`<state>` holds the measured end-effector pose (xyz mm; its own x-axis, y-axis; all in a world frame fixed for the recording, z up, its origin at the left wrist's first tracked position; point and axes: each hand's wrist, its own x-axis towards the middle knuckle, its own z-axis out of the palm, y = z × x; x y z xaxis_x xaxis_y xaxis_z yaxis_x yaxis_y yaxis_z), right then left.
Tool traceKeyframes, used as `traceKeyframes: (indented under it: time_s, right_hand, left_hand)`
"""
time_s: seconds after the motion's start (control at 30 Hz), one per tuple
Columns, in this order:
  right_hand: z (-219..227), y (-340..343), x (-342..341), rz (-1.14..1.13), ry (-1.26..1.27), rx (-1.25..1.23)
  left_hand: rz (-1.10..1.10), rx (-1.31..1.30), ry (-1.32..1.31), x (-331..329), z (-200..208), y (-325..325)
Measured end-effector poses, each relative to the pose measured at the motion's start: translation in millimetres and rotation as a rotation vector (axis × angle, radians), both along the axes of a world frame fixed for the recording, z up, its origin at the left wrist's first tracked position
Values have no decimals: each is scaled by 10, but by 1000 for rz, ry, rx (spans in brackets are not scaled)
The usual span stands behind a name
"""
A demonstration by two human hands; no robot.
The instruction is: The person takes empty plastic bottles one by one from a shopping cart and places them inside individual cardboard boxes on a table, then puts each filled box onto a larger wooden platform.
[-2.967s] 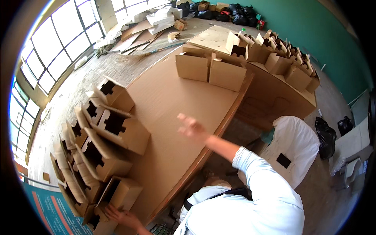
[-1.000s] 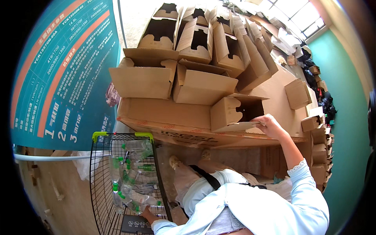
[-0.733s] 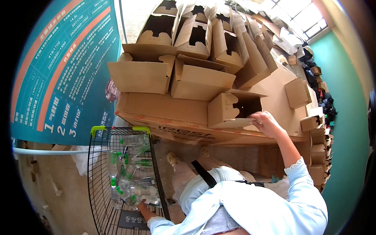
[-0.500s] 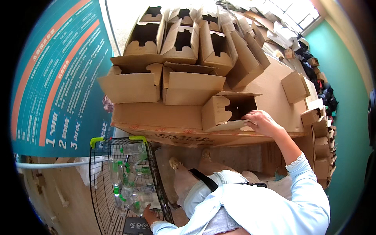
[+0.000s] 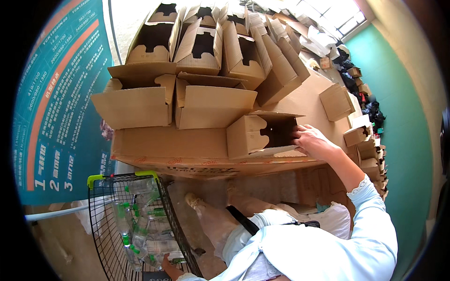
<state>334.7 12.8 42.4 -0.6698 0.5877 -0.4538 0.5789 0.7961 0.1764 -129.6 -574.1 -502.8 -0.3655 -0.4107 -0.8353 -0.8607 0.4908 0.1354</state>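
An open brown cardboard box (image 5: 243,138) lies on its side near the front edge of a large carton (image 5: 183,143). Its dark inside faces right. My right hand (image 5: 311,140) is at that opening, with its fingers curled over the box's right edge. Low on the left, my left hand (image 5: 172,269) reaches into a black wire basket (image 5: 176,213) with lime-green corners. Its visible fingers are extended beside a clear bottle (image 5: 159,247); the rest of the hand is partly hidden. Several clear bottles with green caps lie in the basket.
Several open boxes (image 5: 213,105) stand in rows at the far side of the carton. Another box (image 5: 336,102) sits to the right. A teal printed banner (image 5: 61,107) rises on the left. More boxes and black bags (image 5: 372,112) line the teal wall (image 5: 403,103).
The whole view has shifted, so most things appear farther left. My right hand sits a little farther back along the box's opening. My left hand remains in the basket near the bottles.
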Motion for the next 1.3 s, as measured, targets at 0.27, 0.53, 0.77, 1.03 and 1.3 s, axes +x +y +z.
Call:
traceKeyframes:
  time_s: [0.27,0.53,0.77,1.03,1.3]
  right_hand:
    - [106,48,-37,104,299,38]
    - [-85,185,48,242,630,-35]
    - [-249,112,22,256,795,-69]
    - [-405,4,22,190,1039,-106]
    - [-322,-88,-21,106,1013,-65]
  left_hand:
    - [-69,72,762,-247,1829,505]
    - [-198,1272,1356,-115,4488,2653]
    - [-1199,1720,938,1722,5871,5102]
    - [-2554,795,704,2195,6028,5735]
    - [-2880,139,490,2410,5546,5991]
